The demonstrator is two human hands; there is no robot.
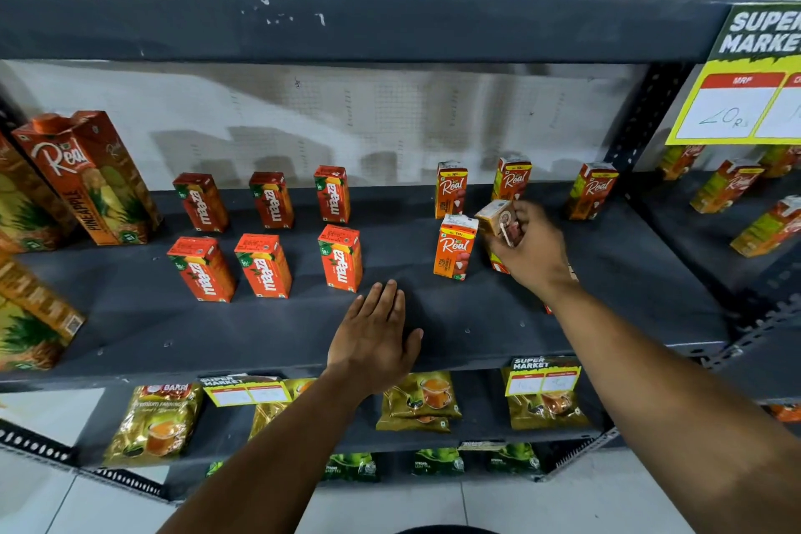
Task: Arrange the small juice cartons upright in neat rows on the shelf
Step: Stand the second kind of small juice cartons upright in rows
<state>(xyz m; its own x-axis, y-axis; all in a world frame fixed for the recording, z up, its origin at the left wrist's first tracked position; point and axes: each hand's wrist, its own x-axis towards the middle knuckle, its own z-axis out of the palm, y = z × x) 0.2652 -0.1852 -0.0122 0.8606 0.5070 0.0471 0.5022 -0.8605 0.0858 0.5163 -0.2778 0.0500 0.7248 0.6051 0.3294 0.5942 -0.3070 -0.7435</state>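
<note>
My right hand (531, 249) has its fingers closed around a small Real carton (498, 219), tilted, top end toward me, just right of the near Real carton (455, 247) that already stands upright. Under my palm part of another carton shows; I cannot tell how it stands. My left hand (375, 338) lies flat and open on the bare near part of the shelf (260, 338), holding nothing.

I judge the step to be setting this carton down to continue the near Real row. The next move calls for turning it upright, label facing me, and lining it with its neighbour and the three far Real cartons (511, 180).

On the left, six Maaza cartons (264, 264) stand in two rows of three, each marked "10/-". A tall Real carton (93, 178) at far left reads "PINEAPPLE". The price tag (737, 74) at upper right says "SUPER MARKET", "MRP" and a handwritten "20".
</note>
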